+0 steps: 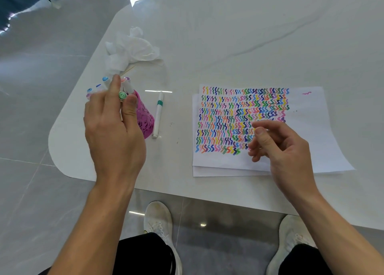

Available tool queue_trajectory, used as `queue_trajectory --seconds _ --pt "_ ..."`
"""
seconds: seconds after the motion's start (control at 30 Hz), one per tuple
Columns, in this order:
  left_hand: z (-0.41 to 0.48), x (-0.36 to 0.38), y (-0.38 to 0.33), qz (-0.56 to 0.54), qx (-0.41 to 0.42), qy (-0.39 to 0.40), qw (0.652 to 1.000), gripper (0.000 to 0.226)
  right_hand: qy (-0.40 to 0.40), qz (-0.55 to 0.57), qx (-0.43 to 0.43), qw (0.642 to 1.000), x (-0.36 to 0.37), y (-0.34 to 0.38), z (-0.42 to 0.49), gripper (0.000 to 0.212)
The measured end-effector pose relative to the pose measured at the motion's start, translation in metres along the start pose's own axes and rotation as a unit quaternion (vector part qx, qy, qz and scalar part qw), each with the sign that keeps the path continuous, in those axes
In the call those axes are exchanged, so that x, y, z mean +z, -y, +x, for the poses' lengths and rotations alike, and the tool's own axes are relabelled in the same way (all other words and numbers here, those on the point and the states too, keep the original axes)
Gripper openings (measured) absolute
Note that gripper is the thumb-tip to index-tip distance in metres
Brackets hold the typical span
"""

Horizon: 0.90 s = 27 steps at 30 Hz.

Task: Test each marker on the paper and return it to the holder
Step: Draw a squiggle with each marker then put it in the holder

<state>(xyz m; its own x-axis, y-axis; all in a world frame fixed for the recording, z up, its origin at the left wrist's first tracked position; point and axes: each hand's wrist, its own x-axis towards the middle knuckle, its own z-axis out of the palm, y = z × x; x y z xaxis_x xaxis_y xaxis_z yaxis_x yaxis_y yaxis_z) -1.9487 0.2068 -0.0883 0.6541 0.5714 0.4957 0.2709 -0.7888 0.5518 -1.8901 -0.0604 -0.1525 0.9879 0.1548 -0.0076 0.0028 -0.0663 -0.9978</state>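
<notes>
A pink cut-out holder (145,120) stands at the table's left with several white markers in it, their coloured caps up. My left hand (113,127) is over the holder and pinches a green-capped marker (122,96) between thumb and fingers. White paper (307,129) lies to the right, covered with rows of coloured squiggles, with a pink mark near its top right corner. My right hand (278,148) hovers over the paper's lower middle with fingers loosely curled and holds nothing. A white marker with a teal band (158,114) lies on the table just right of the holder.
Crumpled white tissue (128,50) and thin wooden sticks lie behind the holder. The white marble table (228,35) has a rounded left corner and its near edge runs above my knees and white shoes. Grey tiled floor surrounds it.
</notes>
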Motion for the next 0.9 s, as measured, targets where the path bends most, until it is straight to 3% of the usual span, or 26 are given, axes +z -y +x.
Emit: queue_trajectory --seconds 0.27,0.47,0.67,0.9 --pt "0.001 0.001 0.000 0.005 -0.023 -0.006 1.000 0.025 0.003 0.004 0.006 1.000 0.001 0.000 0.000 0.013" --pt "0.002 0.001 -0.002 0.033 -0.036 0.001 0.999 0.026 0.003 -0.002 0.006 1.000 -0.001 -0.001 0.000 0.013" --pt "0.000 0.000 -0.009 0.033 0.026 -0.015 0.999 0.031 0.002 -0.014 0.008 1.000 0.000 -0.001 0.001 0.014" --pt "-0.018 0.011 -0.023 -0.001 0.197 -0.024 0.980 0.016 0.000 -0.005 0.006 1.000 -0.002 0.001 -0.001 0.015"
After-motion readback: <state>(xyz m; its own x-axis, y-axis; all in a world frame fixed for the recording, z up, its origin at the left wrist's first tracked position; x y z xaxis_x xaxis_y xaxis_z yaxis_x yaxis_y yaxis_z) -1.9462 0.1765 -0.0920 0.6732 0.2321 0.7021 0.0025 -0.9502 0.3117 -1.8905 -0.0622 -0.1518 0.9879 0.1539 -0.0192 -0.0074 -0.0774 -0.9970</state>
